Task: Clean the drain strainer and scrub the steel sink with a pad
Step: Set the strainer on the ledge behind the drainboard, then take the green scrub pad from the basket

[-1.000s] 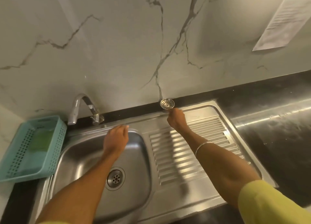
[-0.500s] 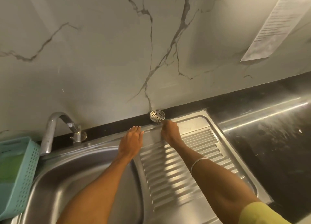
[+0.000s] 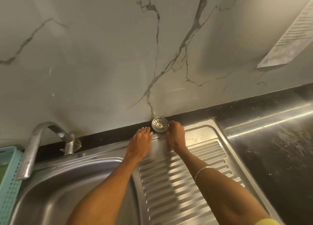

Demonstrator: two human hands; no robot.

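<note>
The drain strainer (image 3: 159, 124) stands on its edge at the far rim of the steel sink (image 3: 199, 135), its slotted round face turned toward the camera and its back against the dark strip at the foot of the marble wall (image 3: 101, 64). The right hand (image 3: 175, 136) reaches to it from the right, fingers curled, with the fingertips pinching the strainer's right edge; how much of the rim they cover is hidden by the knuckles. The left hand (image 3: 140, 143) lies just left of the strainer, palm down, fingers straight and close together, their tips at the far rim of the sink near the strainer's lower left edge; whether they touch it I cannot tell. It grasps nothing. Both forearms cross the ribbed drainboard (image 3: 177, 182), and a thin bangle (image 3: 202, 171) circles the right wrist. The basin (image 3: 55, 196) opens at the near left, under the curved tap (image 3: 39, 143). A teal perforated basket (image 3: 10, 182) sits at the left edge.
</note>
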